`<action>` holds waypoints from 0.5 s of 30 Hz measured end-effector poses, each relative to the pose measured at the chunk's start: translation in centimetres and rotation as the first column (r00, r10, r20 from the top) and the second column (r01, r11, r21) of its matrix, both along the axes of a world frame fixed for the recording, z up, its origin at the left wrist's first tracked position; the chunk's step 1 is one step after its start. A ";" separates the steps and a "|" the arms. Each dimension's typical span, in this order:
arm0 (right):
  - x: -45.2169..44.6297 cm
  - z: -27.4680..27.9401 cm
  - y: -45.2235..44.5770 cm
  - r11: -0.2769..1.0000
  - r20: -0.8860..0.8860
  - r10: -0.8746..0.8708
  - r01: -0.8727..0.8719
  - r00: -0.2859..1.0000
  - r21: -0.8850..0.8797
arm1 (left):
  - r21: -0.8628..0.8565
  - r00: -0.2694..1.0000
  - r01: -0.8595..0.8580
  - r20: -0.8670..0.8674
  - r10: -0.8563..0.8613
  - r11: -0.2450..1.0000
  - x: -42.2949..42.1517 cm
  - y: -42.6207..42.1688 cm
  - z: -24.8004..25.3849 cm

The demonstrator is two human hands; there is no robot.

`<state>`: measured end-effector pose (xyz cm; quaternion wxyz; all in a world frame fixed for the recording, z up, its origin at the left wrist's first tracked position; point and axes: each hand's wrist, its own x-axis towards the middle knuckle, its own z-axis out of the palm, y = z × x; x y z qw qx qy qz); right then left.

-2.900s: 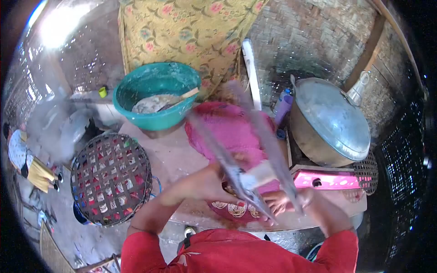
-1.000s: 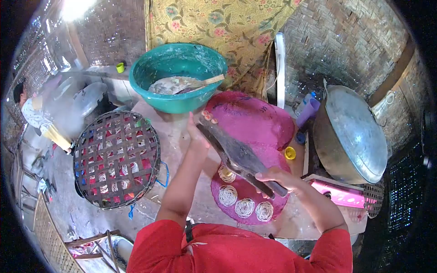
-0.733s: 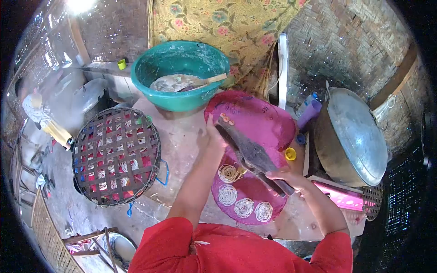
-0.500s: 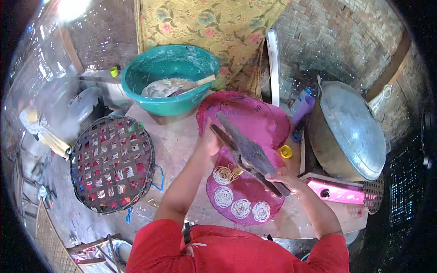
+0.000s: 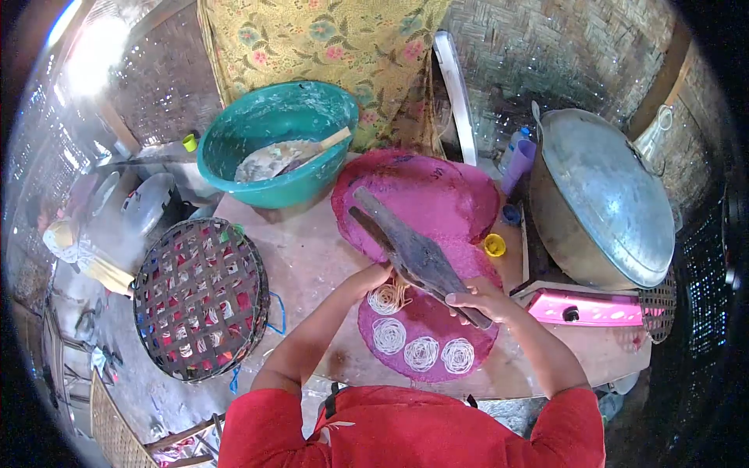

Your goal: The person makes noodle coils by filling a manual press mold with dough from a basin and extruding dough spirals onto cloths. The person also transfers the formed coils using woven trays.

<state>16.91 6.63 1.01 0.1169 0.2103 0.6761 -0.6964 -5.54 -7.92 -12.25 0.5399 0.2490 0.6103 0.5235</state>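
Note:
My right hand (image 5: 474,300) is wrapped round the lower right end of a dark wooden press (image 5: 421,253) with two long arms, tilted over the pink mats. My left hand (image 5: 380,277) is under the middle of the press, by a noodle coil (image 5: 386,298); its fingers are mostly hidden behind the tool. Strands hang below the press onto that coil. Three more white coils, one of them the middle one (image 5: 421,353), lie along the near edge of the lower pink mat (image 5: 437,320). Behind it is an upper pink mat (image 5: 406,187).
A green basin (image 5: 273,187) with dough and a wooden-handled tool stands at the back left. At left is a woven tray (image 5: 201,300). A large lidded pot (image 5: 608,203) sits right, beside a pink stove (image 5: 585,308). A yellow cup (image 5: 494,245) is nearby. Another person (image 5: 86,257) is far left.
My left hand has moved from the upper left end of the press down to its middle, beside the coil. My right hand still holds the lower end. The head view has shifted slightly.

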 end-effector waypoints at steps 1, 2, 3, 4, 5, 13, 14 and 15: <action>0.0 -0.3 0.2 1.000 -0.020 -0.001 0.001 1.000 0.001 | -0.040 0.999 0.042 -0.026 -0.043 0.998 -0.3 -0.1 0.2; 0.0 -0.4 0.3 1.000 -0.023 -0.007 0.007 1.000 -0.001 | -0.081 0.995 0.082 -0.049 -0.087 0.993 -0.6 -0.1 0.3; -0.1 -0.4 0.3 1.000 -0.023 -0.027 0.027 0.999 0.005 | -0.083 0.994 0.088 -0.051 -0.092 0.993 -0.7 0.0 -0.5; -0.1 -0.4 0.4 0.999 -0.024 -0.046 0.047 0.999 0.012 | 0.008 0.996 0.040 -0.086 -0.040 0.999 -0.7 0.1 -1.5; -0.1 -0.2 0.4 0.999 -0.024 -0.051 0.051 0.998 0.009 | 0.101 0.993 -0.005 -0.114 0.016 0.995 -0.5 -0.1 -1.9; 0.5 -0.8 0.8 1.000 -0.088 -0.024 0.025 0.996 0.010 | -0.039 0.041 0.050 -0.998 -0.042 0.998 1.8 -6.5 6.6; 0.4 -0.5 0.5 1.000 -0.087 -0.024 0.025 0.996 0.008 | -0.045 -0.052 0.015 -0.998 -0.044 0.999 1.8 -6.9 7.5; 0.1 0.4 -0.1 0.999 -0.095 0.015 -0.011 0.995 0.042 | -0.046 -0.050 0.014 -0.998 -0.045 0.999 2.0 -6.9 8.5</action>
